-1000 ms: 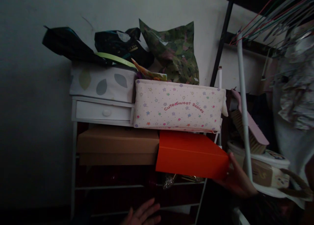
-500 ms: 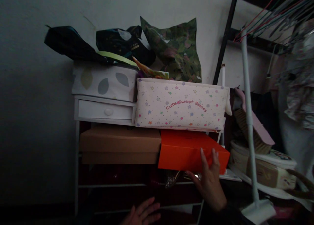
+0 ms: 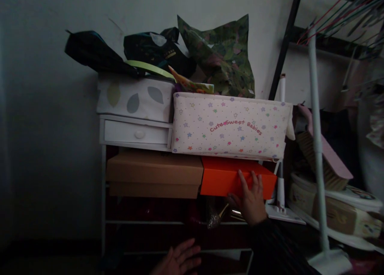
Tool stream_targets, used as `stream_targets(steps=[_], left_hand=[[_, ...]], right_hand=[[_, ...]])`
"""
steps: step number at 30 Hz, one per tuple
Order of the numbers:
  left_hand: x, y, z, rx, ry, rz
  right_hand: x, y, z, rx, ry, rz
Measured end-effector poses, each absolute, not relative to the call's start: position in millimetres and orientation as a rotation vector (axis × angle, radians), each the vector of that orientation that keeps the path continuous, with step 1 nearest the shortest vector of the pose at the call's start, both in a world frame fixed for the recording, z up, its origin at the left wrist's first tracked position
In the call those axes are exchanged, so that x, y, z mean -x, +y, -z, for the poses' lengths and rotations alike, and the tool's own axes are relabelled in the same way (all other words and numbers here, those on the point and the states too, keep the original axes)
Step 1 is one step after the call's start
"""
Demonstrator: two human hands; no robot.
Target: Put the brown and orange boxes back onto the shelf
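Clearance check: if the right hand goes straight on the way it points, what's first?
The orange box. The right hand overlaps its front face in view and seems to touch it, though depth is hard to judge in this dim single view.

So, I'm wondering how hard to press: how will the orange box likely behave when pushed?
The orange box looks fairly stiff, given its flat faces and straight edges. Low and broad, it would probably slide rather than roll or tip. The brown box close beside it may rub against it if the push goes askew.
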State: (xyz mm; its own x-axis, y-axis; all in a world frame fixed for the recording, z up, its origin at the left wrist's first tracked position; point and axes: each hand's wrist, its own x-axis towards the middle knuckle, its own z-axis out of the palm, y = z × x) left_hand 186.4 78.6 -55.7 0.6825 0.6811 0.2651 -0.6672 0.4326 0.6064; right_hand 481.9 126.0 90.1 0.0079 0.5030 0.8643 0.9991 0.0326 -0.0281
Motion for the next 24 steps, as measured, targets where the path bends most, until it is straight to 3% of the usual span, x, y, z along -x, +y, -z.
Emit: stream_targets(steps=[7, 14, 16, 21, 24], left_hand=[[-185.1, 86.4, 67.4, -0.71, -0.036, -0.798], [-175.1, 82.9, 65.9, -0.62, 0.102, -0.853], [-173.0, 82.8, 66.9, -0.59, 0.198, -0.926], [-168.8, 88.0, 71.3, -0.769, 0.697, -1.254], [-165.9, 93.1, 70.9, -0.956, 0.95, -1.352]], right_hand=[[-480.6, 130.9, -86.4, 1.564, -1.599, 0.904], [-452.5, 108.9, -67.3, 1.38, -1.63, 0.712], [-436.3, 101.5, -47.6, 1.314, -1.727, 0.567], [-400.7, 100.7, 6.8, 1.419, -1.811, -0.251], [-388.9, 107.6, 25.8, 1.451, -1.765, -0.397]])
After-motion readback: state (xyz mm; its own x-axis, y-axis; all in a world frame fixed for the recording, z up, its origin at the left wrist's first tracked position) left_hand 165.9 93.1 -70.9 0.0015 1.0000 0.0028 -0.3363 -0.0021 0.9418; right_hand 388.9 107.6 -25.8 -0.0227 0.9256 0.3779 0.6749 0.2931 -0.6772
